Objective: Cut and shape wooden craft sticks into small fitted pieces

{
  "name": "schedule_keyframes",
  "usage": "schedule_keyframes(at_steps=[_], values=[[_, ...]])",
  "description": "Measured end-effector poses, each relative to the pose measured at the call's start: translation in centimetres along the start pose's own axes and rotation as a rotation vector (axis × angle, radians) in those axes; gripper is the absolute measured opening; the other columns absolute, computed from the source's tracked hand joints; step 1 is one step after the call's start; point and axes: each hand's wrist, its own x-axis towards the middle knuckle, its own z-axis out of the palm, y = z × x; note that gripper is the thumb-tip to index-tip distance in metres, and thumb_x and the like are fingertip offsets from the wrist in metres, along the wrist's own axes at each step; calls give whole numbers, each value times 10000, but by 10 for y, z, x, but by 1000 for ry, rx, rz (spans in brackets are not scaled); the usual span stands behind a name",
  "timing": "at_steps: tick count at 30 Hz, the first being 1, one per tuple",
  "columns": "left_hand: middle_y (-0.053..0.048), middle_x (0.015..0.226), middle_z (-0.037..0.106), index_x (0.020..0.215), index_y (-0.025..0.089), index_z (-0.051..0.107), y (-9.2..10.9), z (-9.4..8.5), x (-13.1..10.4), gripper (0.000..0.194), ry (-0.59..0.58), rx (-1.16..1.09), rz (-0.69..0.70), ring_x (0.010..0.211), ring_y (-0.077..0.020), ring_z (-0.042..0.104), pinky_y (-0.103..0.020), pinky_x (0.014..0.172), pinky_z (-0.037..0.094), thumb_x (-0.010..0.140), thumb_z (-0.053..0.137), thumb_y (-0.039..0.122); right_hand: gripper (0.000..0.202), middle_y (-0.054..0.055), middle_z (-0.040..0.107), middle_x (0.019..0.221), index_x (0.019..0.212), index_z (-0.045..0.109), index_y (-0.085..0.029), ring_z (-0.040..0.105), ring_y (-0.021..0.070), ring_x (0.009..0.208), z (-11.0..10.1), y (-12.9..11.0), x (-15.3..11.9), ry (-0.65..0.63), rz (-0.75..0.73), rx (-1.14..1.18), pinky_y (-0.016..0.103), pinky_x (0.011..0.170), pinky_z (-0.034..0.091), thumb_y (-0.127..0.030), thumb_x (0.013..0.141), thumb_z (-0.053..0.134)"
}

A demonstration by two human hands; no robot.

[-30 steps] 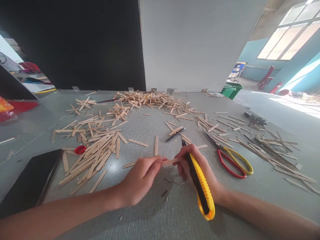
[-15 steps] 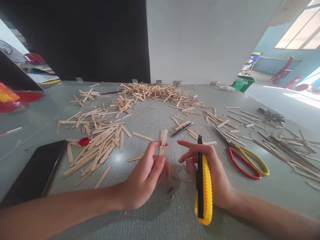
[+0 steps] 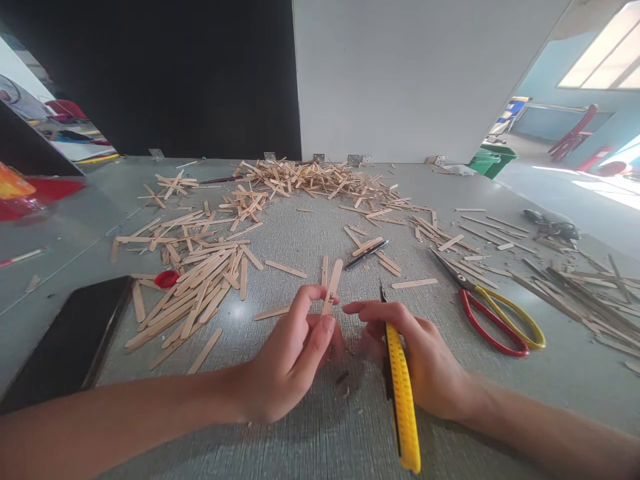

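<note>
Between thumb and index finger, my left hand (image 3: 295,360) pinches a wooden popsicle stick (image 3: 334,283) that points up and away and has a small dark mark on it. My right hand (image 3: 420,353) is closed around a yellow and black utility knife (image 3: 403,393), its dark blade end pointing away from me. The right index finger reaches toward the stick without clearly touching it. Just behind the held stick, another stick (image 3: 325,269) lies on the table. A black pen (image 3: 367,255) lies farther off with sticks around it.
Loose popsicle sticks (image 3: 200,293) lie in a heap on the left, beside a red cap (image 3: 167,279) and a black phone (image 3: 65,340). A larger pile (image 3: 310,180) runs along the back panels. Scissors (image 3: 493,320) with red and yellow handles and thin wood strips (image 3: 575,300) lie to the right.
The held stick has tilted to the right in my left fingers. The knife in my right hand has turned and shifted slightly left, its blade end lower in view.
</note>
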Motion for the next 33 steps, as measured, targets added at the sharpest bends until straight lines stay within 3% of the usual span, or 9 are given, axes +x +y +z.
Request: schedule_keyframes(at_steps=[6, 17, 22, 25, 28, 31, 33], values=[[77, 733, 560, 1222, 266, 367, 1, -2, -1, 246, -13, 10, -13, 578, -122, 437, -248, 525, 361, 1164, 335, 503, 564, -71, 548, 775, 1369, 530, -290, 542, 113, 640, -1, 4, -2, -52, 11, 53, 229, 604, 445, -3, 884, 552], [83, 758, 570, 1268, 303, 293, -5, 0, -1, 192, 37, 23, 8, 604, -129, 469, -239, 579, 415, 1167, 321, 463, 608, -91, 475, 747, 1358, 523, -287, 451, 107, 583, 0, 5, -1, -92, 24, 21, 227, 536, 366, -2, 821, 540], [101, 717, 539, 1176, 312, 294, -6, 0, 0, 141, 55, 31, 8, 575, -128, 439, -226, 548, 389, 1163, 326, 449, 572, -77, 551, 778, 1350, 536, -272, 452, 107, 577, -2, 5, -1, -100, 29, -8, 229, 537, 365, -18, 838, 526], [100, 704, 540, 1138, 303, 322, -5, 0, 0, 156, 50, 35, -6, 564, -120, 446, -215, 531, 386, 1159, 343, 456, 536, -20, 693, 950, 1367, 542, -274, 582, 112, 663, 0, 3, 1, -162, 44, 4, 230, 597, 430, -41, 885, 507], [88, 715, 551, 1084, 289, 366, -4, 0, 1, 226, 51, 34, -9, 535, -109, 455, -207, 494, 385, 1146, 365, 505, 516, 18, 748, 1035, 1496, 442, -271, 686, 140, 776, 1, -3, 8, -191, 70, -8, 256, 702, 501, -98, 1011, 413], [78, 726, 573, 1011, 278, 393, 1, -2, 1, 287, 83, 43, 2, 498, -93, 435, -205, 472, 381, 1136, 380, 536, 490, 25, 739, 902, 1564, 349, -209, 689, 179, 729, -14, -13, 19, -274, 196, -327, 293, 696, 499, -157, 1077, 364], [62, 728, 613, 976, 266, 438, 9, -4, 1, 290, 105, 65, 7, 494, -90, 447, -202, 465, 376, 1131, 429, 511, 439, 75, 749, 965, 1499, 451, -184, 718, 213, 786, -38, -17, 25, -364, 381, -681, 309, 696, 486, -149, 1062, 433]])
